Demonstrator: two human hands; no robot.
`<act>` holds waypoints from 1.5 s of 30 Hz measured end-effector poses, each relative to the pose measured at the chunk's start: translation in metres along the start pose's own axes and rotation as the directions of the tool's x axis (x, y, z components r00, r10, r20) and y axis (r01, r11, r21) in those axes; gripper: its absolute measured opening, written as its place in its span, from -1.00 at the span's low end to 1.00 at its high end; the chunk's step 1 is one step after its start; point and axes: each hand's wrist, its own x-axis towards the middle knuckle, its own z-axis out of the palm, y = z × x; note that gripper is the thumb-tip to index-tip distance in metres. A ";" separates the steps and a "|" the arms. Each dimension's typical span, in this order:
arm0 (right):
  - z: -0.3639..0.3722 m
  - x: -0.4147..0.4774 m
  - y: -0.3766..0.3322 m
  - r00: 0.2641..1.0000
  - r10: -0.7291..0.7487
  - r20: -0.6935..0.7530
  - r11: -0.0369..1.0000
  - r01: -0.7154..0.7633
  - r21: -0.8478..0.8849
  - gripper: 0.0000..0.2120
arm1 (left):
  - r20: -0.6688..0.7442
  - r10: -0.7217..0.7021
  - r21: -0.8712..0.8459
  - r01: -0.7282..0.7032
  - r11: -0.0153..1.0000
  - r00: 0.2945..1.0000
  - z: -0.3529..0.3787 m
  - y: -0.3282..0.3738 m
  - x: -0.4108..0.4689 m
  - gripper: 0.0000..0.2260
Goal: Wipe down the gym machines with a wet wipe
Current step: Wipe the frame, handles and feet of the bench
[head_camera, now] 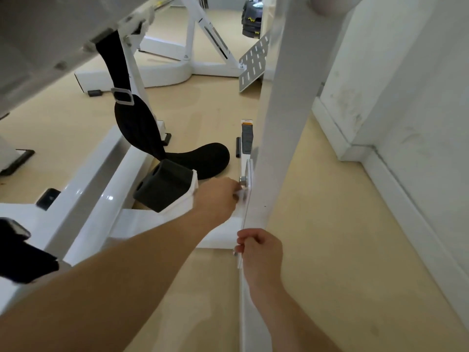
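A white gym machine fills the view, with a thick slanted post [284, 118] meeting a flat base plate [247, 199] near the floor. My left hand [218, 196] reaches across to that plate and pinches a small white wet wipe [240, 195] against it, just under a silver bolt [243, 179]. My right hand [261, 252] is lower down, its fingers curled round the edge of the white base rail [245, 301]. The wipe is mostly hidden by my fingers.
A black strap with a buckle [121, 95] hangs from the machine, above black foam pads [162, 186] and a black oval pad [203, 158]. White wall and skirting board [396, 179] run along the right. A perforated footplate [253, 62] and dark weights [251, 19] stand farther back on tan floor.
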 end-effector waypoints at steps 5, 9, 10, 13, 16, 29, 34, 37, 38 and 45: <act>0.004 0.002 -0.017 0.998 0.036 -0.056 0.989 -0.027 0.147 -0.71 | -0.192 -0.073 -0.205 0.032 0.978 0.979 0.008 0.004 -0.015 -0.77; 0.001 0.003 -0.033 0.990 0.081 -0.112 0.959 -0.047 0.278 -0.70 | -0.183 -0.265 -0.514 0.138 0.846 0.947 0.008 0.020 -0.028 -0.71; -0.002 0.004 -0.038 0.988 0.102 -0.119 0.946 -0.060 0.317 -0.70 | -0.178 -0.308 -0.594 0.147 0.791 0.935 0.006 0.023 -0.028 -0.74; -0.009 0.004 -0.051 0.986 0.126 -0.106 0.922 -0.077 0.378 -0.71 | -0.138 -0.414 -0.808 0.140 0.573 0.900 -0.011 0.026 -0.022 -0.75; -0.011 0.000 -0.059 0.990 0.097 -0.103 0.924 -0.051 0.378 -0.70 | -0.014 -0.369 -0.894 0.154 0.420 0.929 -0.024 0.039 -0.007 -0.73; 0.004 0.000 -0.064 0.998 0.016 -0.066 0.933 0.009 0.359 -0.74 | 0.123 -0.241 -0.985 0.148 0.089 0.963 -0.078 0.068 -0.027 -0.62; -0.006 -0.003 -0.067 0.987 -0.163 0.007 0.964 0.158 0.214 -0.70 | 0.194 -0.264 -0.971 0.224 0.088 0.945 -0.079 0.085 -0.027 -0.63; -0.021 0.014 -0.071 0.924 -0.294 0.244 0.903 0.352 -0.246 -0.68 | 0.190 -0.255 -0.972 0.219 0.088 0.948 -0.075 0.081 -0.044 -0.66; -0.028 0.018 -0.079 0.899 -0.275 0.341 0.832 0.400 -0.385 -0.70 | 0.179 -0.245 -0.973 0.208 0.100 0.953 -0.077 0.080 -0.050 -0.67; -0.057 0.014 -0.143 0.731 -0.196 0.653 0.543 0.636 -0.549 -0.82 | 0.125 0.017 -0.955 0.116 0.272 0.992 -0.071 0.069 -0.075 -0.75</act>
